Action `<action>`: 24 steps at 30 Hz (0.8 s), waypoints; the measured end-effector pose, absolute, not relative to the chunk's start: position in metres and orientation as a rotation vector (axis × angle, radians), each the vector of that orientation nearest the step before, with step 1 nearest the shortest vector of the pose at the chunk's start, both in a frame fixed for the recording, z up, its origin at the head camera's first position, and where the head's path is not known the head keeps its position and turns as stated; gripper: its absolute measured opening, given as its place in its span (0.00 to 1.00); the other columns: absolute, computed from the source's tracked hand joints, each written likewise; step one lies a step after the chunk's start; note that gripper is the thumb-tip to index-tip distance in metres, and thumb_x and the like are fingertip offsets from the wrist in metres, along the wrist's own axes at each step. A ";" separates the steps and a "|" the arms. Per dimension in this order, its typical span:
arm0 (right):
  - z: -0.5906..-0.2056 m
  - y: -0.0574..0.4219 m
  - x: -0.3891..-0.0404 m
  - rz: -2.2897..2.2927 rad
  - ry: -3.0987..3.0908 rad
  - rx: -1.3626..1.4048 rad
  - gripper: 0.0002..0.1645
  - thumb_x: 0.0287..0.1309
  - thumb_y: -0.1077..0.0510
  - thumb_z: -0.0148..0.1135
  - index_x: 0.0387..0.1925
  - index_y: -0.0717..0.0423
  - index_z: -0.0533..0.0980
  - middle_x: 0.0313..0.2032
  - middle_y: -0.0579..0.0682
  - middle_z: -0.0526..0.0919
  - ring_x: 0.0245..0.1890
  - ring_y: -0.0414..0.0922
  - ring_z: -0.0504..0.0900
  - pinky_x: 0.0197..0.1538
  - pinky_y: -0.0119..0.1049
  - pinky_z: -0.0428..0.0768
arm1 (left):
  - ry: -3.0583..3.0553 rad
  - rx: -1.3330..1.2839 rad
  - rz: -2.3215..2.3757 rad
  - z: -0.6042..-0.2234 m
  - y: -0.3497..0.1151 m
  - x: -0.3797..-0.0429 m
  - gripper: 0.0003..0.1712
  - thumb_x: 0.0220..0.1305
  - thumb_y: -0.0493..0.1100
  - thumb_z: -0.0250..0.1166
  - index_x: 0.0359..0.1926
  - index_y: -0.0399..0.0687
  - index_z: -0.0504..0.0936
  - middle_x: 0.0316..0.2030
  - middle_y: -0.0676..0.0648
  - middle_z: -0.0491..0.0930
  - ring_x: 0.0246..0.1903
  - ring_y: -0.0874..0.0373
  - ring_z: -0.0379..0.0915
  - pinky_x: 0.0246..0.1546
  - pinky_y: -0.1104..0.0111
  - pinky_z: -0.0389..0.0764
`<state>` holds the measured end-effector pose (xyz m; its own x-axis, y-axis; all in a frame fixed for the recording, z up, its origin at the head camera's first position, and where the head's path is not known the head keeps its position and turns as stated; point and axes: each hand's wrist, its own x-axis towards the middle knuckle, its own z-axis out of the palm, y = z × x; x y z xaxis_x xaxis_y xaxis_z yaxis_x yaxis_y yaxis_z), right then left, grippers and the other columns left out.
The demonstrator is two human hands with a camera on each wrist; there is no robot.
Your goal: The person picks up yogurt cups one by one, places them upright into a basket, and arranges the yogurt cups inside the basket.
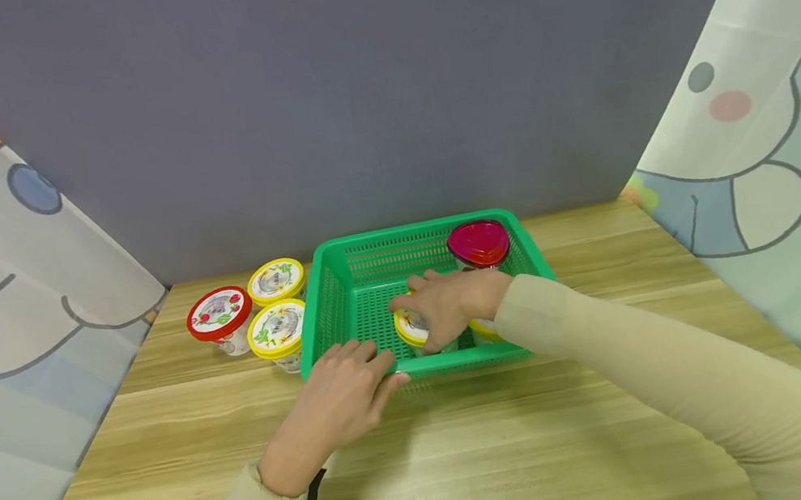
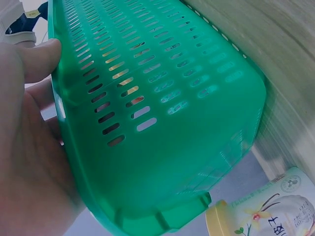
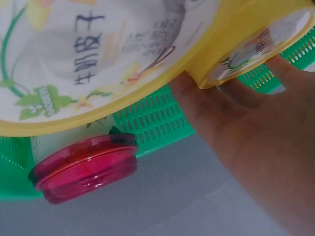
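A green perforated plastic basket [image 1: 317,291] sits on the wooden table. My left hand [image 1: 346,394] grips its near rim towards the left corner, thumb [image 2: 42,59] on the outside and fingers over the edge. Inside the basket, my right hand [image 1: 453,301] holds a white tub with a yellow lid [image 1: 409,329], fingers spread round the lid. Another yellow-lidded tub [image 1: 484,331] is partly hidden under my right wrist; its printed lid [image 3: 98,64] looms large in the right wrist view. At the basket's far right corner stands a tub with a clear magenta lid [image 1: 478,243].
Left of the basket stand a red-lidded tub [image 1: 220,311] and two yellow-lidded tubs, one behind [image 1: 276,279] and one in front [image 1: 278,328], close to the basket's side. A grey panel [image 1: 371,106] rises behind the table [image 1: 511,466], with cartoon-printed sheets at both sides.
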<state>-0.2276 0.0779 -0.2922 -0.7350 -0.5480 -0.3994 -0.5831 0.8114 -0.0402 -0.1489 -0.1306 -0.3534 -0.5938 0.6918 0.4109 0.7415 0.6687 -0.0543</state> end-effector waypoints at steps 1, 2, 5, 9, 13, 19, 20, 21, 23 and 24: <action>-0.292 0.078 -0.228 0.131 2.598 -0.840 0.49 0.57 0.34 0.69 0.76 0.30 0.59 0.66 0.46 0.67 0.60 0.48 0.67 0.50 0.52 0.77 | -2.486 -1.122 -0.173 -0.354 -0.131 -0.149 0.16 0.69 0.54 0.66 0.29 0.52 0.76 0.21 0.56 0.61 0.23 0.58 0.60 0.26 0.68 0.64; -0.292 0.078 -0.228 0.136 2.596 -0.835 0.49 0.57 0.34 0.69 0.76 0.30 0.58 0.67 0.46 0.66 0.61 0.49 0.67 0.51 0.53 0.77 | -2.486 -1.122 -0.173 -0.354 -0.131 -0.149 0.16 0.69 0.54 0.66 0.29 0.52 0.76 0.21 0.56 0.61 0.23 0.58 0.60 0.26 0.68 0.64; -0.291 0.078 -0.228 0.131 2.591 -0.834 0.50 0.57 0.33 0.69 0.77 0.31 0.57 0.69 0.47 0.65 0.64 0.50 0.66 0.53 0.55 0.77 | -2.486 -1.122 -0.174 -0.354 -0.131 -0.149 0.16 0.69 0.54 0.66 0.29 0.52 0.77 0.22 0.56 0.62 0.23 0.59 0.61 0.26 0.68 0.64; -0.289 0.081 -0.228 0.086 2.572 -0.830 0.51 0.57 0.34 0.68 0.78 0.30 0.56 0.70 0.47 0.64 0.65 0.51 0.65 0.55 0.55 0.76 | -2.481 -1.125 -0.175 -0.354 -0.131 -0.150 0.15 0.69 0.54 0.66 0.30 0.52 0.77 0.22 0.56 0.62 0.23 0.59 0.61 0.26 0.68 0.64; -0.286 0.083 -0.228 0.044 2.555 -0.817 0.52 0.56 0.33 0.68 0.78 0.29 0.54 0.72 0.47 0.61 0.66 0.51 0.64 0.57 0.57 0.74 | -2.471 -1.128 -0.173 -0.354 -0.131 -0.150 0.15 0.69 0.54 0.66 0.30 0.51 0.78 0.22 0.56 0.63 0.23 0.59 0.61 0.26 0.68 0.64; -0.281 0.087 -0.226 -0.016 2.546 -0.802 0.54 0.57 0.31 0.66 0.79 0.28 0.51 0.79 0.49 0.51 0.76 0.56 0.54 0.66 0.66 0.65 | -2.468 -1.123 -0.173 -0.354 -0.131 -0.149 0.15 0.69 0.54 0.66 0.30 0.52 0.78 0.22 0.56 0.63 0.24 0.58 0.62 0.26 0.67 0.66; -0.280 0.088 -0.225 -0.031 2.546 -0.796 0.55 0.57 0.30 0.65 0.80 0.28 0.50 0.80 0.50 0.48 0.78 0.57 0.50 0.68 0.67 0.61 | -2.469 -1.122 -0.172 -0.354 -0.131 -0.149 0.15 0.69 0.54 0.66 0.30 0.51 0.78 0.22 0.56 0.63 0.24 0.58 0.62 0.27 0.67 0.66; -0.279 0.089 -0.225 -0.043 2.548 -0.789 0.55 0.57 0.29 0.65 0.80 0.27 0.49 0.80 0.50 0.44 0.79 0.57 0.46 0.69 0.67 0.58 | -2.470 -1.122 -0.171 -0.354 -0.131 -0.149 0.15 0.68 0.54 0.67 0.30 0.51 0.78 0.22 0.56 0.64 0.24 0.58 0.63 0.27 0.67 0.66; -0.277 0.092 -0.224 -0.068 2.559 -0.783 0.57 0.57 0.27 0.63 0.80 0.27 0.47 0.81 0.50 0.40 0.80 0.57 0.40 0.71 0.67 0.53 | -2.473 -1.123 -0.167 -0.354 -0.131 -0.149 0.15 0.68 0.54 0.67 0.31 0.51 0.79 0.22 0.56 0.64 0.24 0.58 0.63 0.27 0.67 0.67; -0.276 0.093 -0.223 -0.072 2.568 -0.787 0.57 0.57 0.25 0.62 0.80 0.27 0.46 0.81 0.50 0.38 0.80 0.57 0.38 0.72 0.66 0.51 | -2.475 -1.123 -0.165 -0.354 -0.131 -0.149 0.15 0.68 0.54 0.67 0.31 0.51 0.78 0.22 0.56 0.64 0.24 0.58 0.63 0.27 0.67 0.67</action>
<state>-0.2231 0.0932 -0.2761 -0.7356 -0.5433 -0.4045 -0.5199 0.8357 -0.1770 -0.1491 -0.1308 -0.3542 -0.5879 0.6930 0.4173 0.7422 0.6673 -0.0626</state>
